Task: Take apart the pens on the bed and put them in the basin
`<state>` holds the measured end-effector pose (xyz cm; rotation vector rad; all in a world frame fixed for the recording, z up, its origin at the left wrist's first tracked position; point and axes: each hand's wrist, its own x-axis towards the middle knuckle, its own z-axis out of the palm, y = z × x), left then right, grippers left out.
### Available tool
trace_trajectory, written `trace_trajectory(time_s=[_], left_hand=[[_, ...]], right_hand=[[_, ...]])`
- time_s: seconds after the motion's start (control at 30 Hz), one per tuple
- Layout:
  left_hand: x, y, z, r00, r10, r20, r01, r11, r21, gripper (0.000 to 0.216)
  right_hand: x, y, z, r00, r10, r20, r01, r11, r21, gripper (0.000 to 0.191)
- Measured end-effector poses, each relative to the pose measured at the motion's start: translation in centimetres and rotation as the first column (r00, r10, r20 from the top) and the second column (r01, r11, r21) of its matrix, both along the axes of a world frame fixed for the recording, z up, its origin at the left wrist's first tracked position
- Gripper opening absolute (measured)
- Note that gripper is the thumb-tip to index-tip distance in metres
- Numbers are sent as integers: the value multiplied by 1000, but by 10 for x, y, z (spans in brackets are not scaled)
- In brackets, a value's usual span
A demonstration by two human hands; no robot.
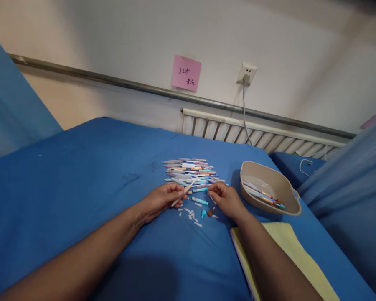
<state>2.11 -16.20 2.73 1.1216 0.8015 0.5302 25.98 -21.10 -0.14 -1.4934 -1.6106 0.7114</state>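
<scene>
My left hand (pixel 166 199) is closed on a cream-coloured pen barrel (pixel 184 195), which slants up to the right with its pointed end over the pens. My right hand (pixel 225 199) is pinched closed just right of it; a thin pale piece (pixel 212 198) shows at its fingertips, too small to make out. Beyond both hands lies a row of pens (pixel 191 167) in white, grey, orange and turquoise. Between the hands rests a loose turquoise-ended tube (pixel 200 201). Nearer me are small white pieces (pixel 191 215), a turquoise piece (pixel 203 213) and a brown piece (pixel 210 212).
A beige plastic basin (pixel 269 171) at the right holds several pens (pixel 260 194). Yellow folded cloth or paper (pixel 288 246) lies under my right forearm. The blue-covered surface (pixel 81 179) reaches back to a radiator (pixel 225 127), with a cable (pixel 244 113) hanging from a wall socket.
</scene>
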Motion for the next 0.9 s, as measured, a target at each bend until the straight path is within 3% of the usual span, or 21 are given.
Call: trace_trajectory(time_s=[0.27,0.47,0.73,0.9], left_hand=[[0,-1,-1,999,24,23,-24,999,-29,26],[0,-2,1,999,47,-5,-47,998,-49,27],[1,-1,0,999,24,23,-23,999,-33,25],[0,-1,-1,999,36,6,-36,999,-24,25]], right_hand=[[-16,-11,7,964,187,190,-177,982,-72,12],[-24,-11,12,864,198,463,-226,974,5,10],[-23,-11,12,824,187,535,-227,974,9,14],[-24,-11,13,853,172,493,-212,977,27,17]])
